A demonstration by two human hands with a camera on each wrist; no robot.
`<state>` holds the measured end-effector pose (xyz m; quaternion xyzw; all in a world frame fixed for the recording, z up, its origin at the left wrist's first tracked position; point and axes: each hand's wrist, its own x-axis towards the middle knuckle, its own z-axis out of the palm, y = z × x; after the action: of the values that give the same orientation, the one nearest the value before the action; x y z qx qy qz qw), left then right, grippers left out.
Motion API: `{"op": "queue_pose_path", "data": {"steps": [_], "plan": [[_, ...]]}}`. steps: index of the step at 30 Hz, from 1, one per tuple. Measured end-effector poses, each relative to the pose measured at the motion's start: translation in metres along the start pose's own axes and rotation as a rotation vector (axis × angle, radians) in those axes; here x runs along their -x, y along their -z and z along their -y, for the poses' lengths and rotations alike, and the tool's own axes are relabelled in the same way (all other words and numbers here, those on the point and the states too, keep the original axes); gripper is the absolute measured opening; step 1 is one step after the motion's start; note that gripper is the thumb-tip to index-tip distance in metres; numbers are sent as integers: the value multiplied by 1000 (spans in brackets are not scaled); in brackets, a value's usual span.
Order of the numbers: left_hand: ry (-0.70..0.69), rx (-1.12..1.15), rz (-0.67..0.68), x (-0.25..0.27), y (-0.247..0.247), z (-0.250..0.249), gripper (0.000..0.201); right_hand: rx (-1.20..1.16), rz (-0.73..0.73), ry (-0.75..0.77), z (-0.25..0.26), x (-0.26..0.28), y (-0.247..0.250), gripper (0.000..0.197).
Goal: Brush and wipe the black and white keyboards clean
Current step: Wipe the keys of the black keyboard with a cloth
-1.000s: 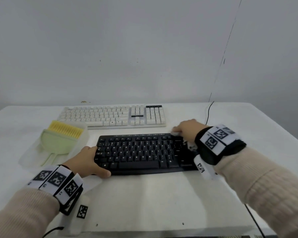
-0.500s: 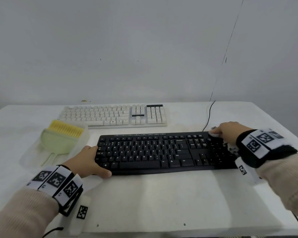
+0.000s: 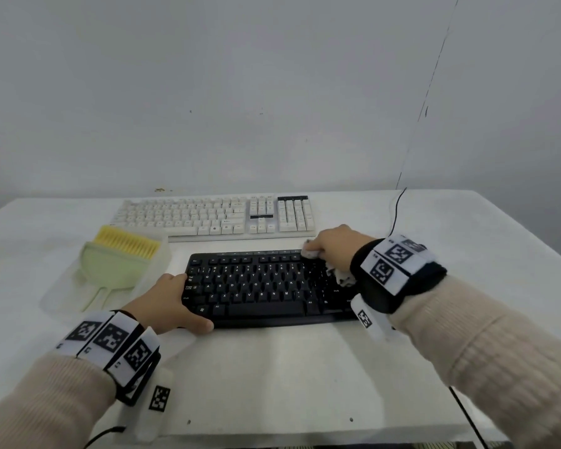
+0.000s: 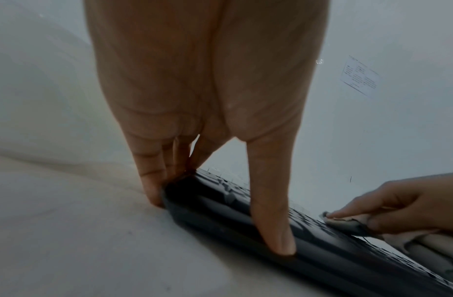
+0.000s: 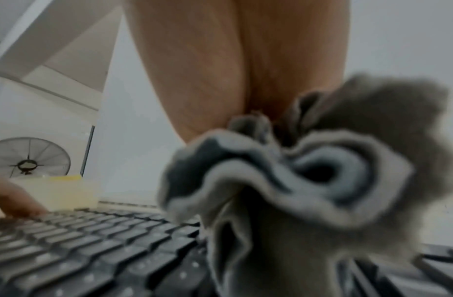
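At the left of the white table (image 3: 272,377) lies a translucent dustpan (image 3: 62,291), and in it rests a pale green hand brush (image 3: 112,265) with yellow bristles (image 3: 128,241) turned toward the wall; its forked handle points toward the near edge. Nothing else can be made out inside the pan.

Just right of the dustpan, the left hand (image 3: 169,306) holds the left end of the black keyboard (image 3: 259,293): the thumb lies along the near front edge, and the fingers (image 4: 151,180) curl down against the end of the case, as the left wrist view shows. The black keyboard lies flat near the middle of the table.

Behind it, near the wall and apart from it, sits the white keyboard (image 3: 214,217), parallel, with a few dark keys above its number pad.

Further right, the right hand (image 3: 334,246) is closed round a bunched grey-white cloth (image 5: 296,170) and presses it on the keys at the far edge of the black keyboard, right of its middle. The right wrist view shows the cloth's folds spilling from the palm down onto the keys. A black cable (image 3: 397,209) runs up the wall from the table's far right.
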<state>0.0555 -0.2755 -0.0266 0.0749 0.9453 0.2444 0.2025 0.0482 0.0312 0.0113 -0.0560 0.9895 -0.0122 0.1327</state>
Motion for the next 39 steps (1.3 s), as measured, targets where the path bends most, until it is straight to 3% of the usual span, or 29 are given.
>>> {"op": "queue_pose_path", "data": {"steps": [4,12,19,23,30,32,35,39], "plan": [[-16,19,8,-1,0,4,96,159,137,-78,-13,6,5,30],[-17,3,7,1,0,2,97,221,132,-247,-105,36,1,26],[-15,38,9,2,-1,1,97,173,142,-402,-131,47,7,37],[-16,74,-5,3,-2,2,93,-18,33,-319,-74,40,25,33],[-12,66,-22,-4,-5,10,90,-188,-19,173,89,-7,25,33],[-22,56,-40,-3,-5,6,82,-144,-28,250,123,-22,23,24],[-27,8,-36,1,-5,0,69,25,-18,293,159,-37,24,28],[-29,-19,-52,0,-5,-2,76,243,50,294,177,-42,20,30]]}}
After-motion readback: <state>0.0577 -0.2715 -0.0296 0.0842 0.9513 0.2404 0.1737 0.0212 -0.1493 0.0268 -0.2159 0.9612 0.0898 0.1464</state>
